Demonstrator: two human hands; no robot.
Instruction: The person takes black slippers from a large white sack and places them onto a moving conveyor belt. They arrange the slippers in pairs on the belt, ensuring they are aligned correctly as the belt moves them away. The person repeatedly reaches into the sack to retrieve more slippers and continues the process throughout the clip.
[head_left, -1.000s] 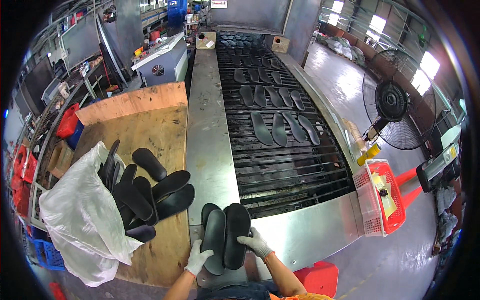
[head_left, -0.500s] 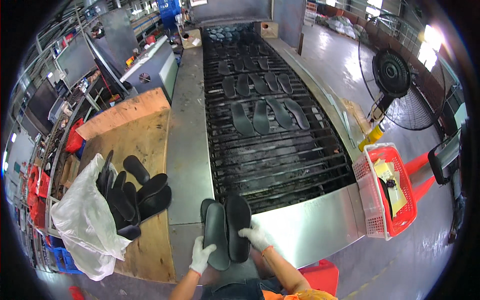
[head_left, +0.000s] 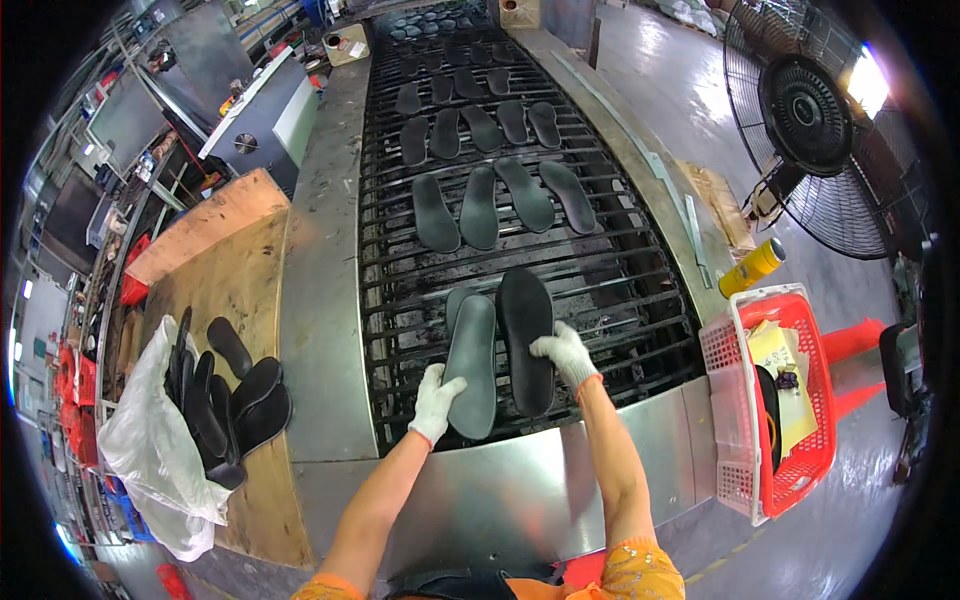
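My gloved left hand (head_left: 437,402) grips a dark insole (head_left: 473,355) by its lower left edge, the thumb on top. Part of another insole (head_left: 456,302) shows behind its upper end. In my gloved right hand (head_left: 566,355) is a black insole (head_left: 526,335), pinched at its right edge. Both hands are over the near end of a dark slatted conveyor (head_left: 640,300). Farther along it, several insoles (head_left: 480,212) lie in crosswise rows.
Left of the conveyor, a wooden board (head_left: 255,260) carries a pile of insoles (head_left: 262,400) and a white plastic bag (head_left: 150,440). A metal plate (head_left: 500,500) edges the conveyor's near end. Right stand a red-and-white basket (head_left: 820,440), a yellow bottle (head_left: 752,267) and a large fan (head_left: 805,115).
Both hands have moved forward with the insoles, from the near metal edge to over the conveyor slats. The view has shifted forward too.
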